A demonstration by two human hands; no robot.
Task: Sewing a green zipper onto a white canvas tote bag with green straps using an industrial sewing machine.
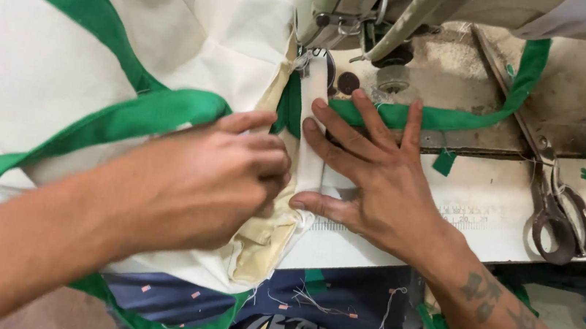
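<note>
No packages, labels, signs or screens are in view.

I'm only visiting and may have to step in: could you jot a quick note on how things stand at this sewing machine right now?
Left hand: pinching the folded white fabric edge, fingers curled.
Right hand: flat and spread, pressing the white strip onto the table.
Strip runs up under the sewing machine presser foot; green binding trails right across the bed. Scissors lie unused at right.
Done: the fabric is lined up at the foot.
Left: whether any stitching is done is hidden.
</note>
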